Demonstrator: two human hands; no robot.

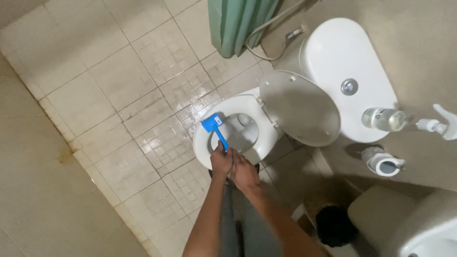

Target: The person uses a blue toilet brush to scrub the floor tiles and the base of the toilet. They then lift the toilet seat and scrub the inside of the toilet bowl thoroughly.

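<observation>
Blue brush (215,127) over toilet seat (205,148), handle gripped by left hand (221,161) and right hand (244,172)

Both arms extended, left grip (221,162), right grip (243,172), seemingly both clenched

A single head-worn camera looks steeply down from standing height, well above the toilet bowl (235,131), which sits just right of the frame's centre. The view is tilted, so the cistern (350,76) lies up and right of the bowl and the tiled floor (133,109) spreads to its left. The person's forearms enter from the bottom edge, below the bowl.
</observation>
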